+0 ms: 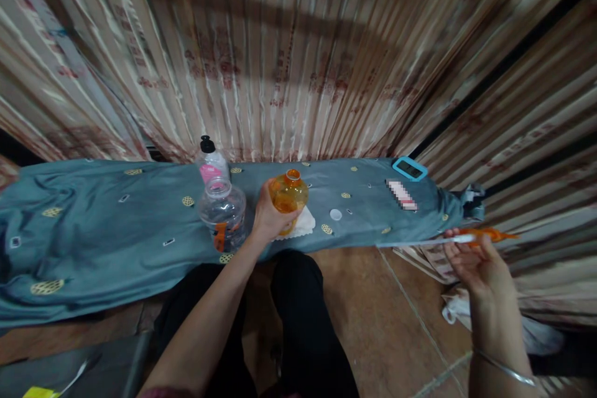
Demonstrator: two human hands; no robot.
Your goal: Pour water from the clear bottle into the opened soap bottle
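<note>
Seen from above, looking down past the person's own dark-clothed legs (298,323) to a brown tiled floor (387,323); at the bottom left corner lies a small yellow item (40,392), too blurred to identify.

The right hand (476,261), with a thin bangle (506,370) on the wrist, is raised palm-up at the right; its fingers pinch a long thin tool with a white shaft and orange end (471,237); the tool lies nearly level, its long axis running left to right, the orange end pointing right; what kind of tool it is cannot be told.

The left hand (269,217) reaches forward to the middle of the scene; its fingers wrap around the side of an orange translucent bottle (289,194), which stands upright with its mouth open; whether it holds anything cannot be told; it rests on a white cloth or paper (304,224).

Just left of it stands a clear plastic bottle (222,212), uncapped, apparently empty; behind that, touching or nearly so, a pink-labelled bottle with a black cap (211,161).

All stand on a long low surface draped in blue-grey patterned fabric (93,224); on it to the right lie a small white cap (336,214) and, farther off, a turquoise-framed device with a dark screen (409,168).

Behind hangs a striped beige and brown pleated curtain (298,56).
</note>
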